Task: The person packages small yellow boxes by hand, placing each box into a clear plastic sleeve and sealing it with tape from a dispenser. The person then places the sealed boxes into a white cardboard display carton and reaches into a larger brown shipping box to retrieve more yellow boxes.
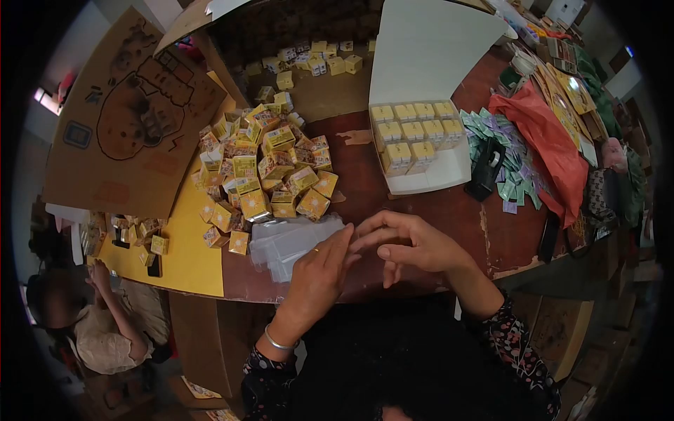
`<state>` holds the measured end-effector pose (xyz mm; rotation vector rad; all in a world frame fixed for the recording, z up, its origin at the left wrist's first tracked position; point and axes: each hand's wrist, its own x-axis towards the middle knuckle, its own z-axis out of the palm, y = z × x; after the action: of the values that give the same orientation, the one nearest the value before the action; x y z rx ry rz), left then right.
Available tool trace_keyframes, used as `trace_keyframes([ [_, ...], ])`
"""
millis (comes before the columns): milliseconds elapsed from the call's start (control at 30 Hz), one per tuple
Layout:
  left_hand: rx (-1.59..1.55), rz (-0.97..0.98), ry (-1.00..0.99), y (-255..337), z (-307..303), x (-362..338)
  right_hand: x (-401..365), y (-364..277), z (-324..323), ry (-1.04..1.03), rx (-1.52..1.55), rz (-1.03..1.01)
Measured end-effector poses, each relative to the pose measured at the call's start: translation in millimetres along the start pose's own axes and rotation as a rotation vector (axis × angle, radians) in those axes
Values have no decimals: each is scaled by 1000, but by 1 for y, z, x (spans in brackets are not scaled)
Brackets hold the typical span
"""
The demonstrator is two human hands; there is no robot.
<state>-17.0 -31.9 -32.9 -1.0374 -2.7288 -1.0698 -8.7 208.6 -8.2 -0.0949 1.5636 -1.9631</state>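
Observation:
My left hand is over the table's front edge beside a stack of clear plastic bags, its fingers stretched out and close together. My right hand reaches in from the right with its fingers apart, and its fingertips meet or nearly meet those of the left. Nothing shows in either hand; the space between the fingertips is partly hidden. Beyond the bags lies a heap of small yellow printed boxes. Farther right stands an open white carton with rows of small yellow-topped boxes inside.
A large cardboard box at the back holds loose small yellow boxes. Right of the carton are a black tape dispenser, green and purple packets and a red plastic bag. Another person sits at the left.

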Motion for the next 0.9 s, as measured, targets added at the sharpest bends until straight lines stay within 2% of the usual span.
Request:
trace_keyframes([
  [33, -109, -53, 0, -1, 0, -1, 0, -4, -1, 54, -51, -11],
  [133, -399, -196, -2, -2, -3, -3, 3, -7, -10, 303, -265, -237],
  [167, -472, -233, -3, 2, -3, -2, 2, -16, -10, 401, -489, -328],
  [267, -657, -313, -73, 4, 1, -6, 12, -19, -18, 277, -472, -320],
  [300, -708, -316, -90, 3, 3, -7, 17, -20, -20, 229, -326, -216],
  [400, -743, -280, -105, 1, -3, -7, 30, -27, -17, 347, -285, -178],
  [500, -775, -223, -32, -7, -4, -10, 47, -29, -27, 177, -402, -72],
  [567, -876, -220, -10, -19, 0, -13, 56, -40, -27, 63, -369, -85],
  [667, -896, -307, -8, -29, -9, -16, 79, -54, -28, -29, -336, -93],
  [700, -1025, -330, 17, -32, -11, -20, 90, -59, -33, -54, -312, -80],
  [733, -1155, -352, 44, -35, -12, -25, 100, -71, -30, 103, -345, -57],
  [833, -1354, -448, 158, -49, -14, -46, 156, -37, -61, 431, -1148, -481],
  [867, -1388, -487, 202, -55, -15, -52, 163, -37, -57, 401, -1179, -341],
  [900, -1367, -471, 283, -58, -18, -56, 166, -35, -50, 334, -1133, -328],
])
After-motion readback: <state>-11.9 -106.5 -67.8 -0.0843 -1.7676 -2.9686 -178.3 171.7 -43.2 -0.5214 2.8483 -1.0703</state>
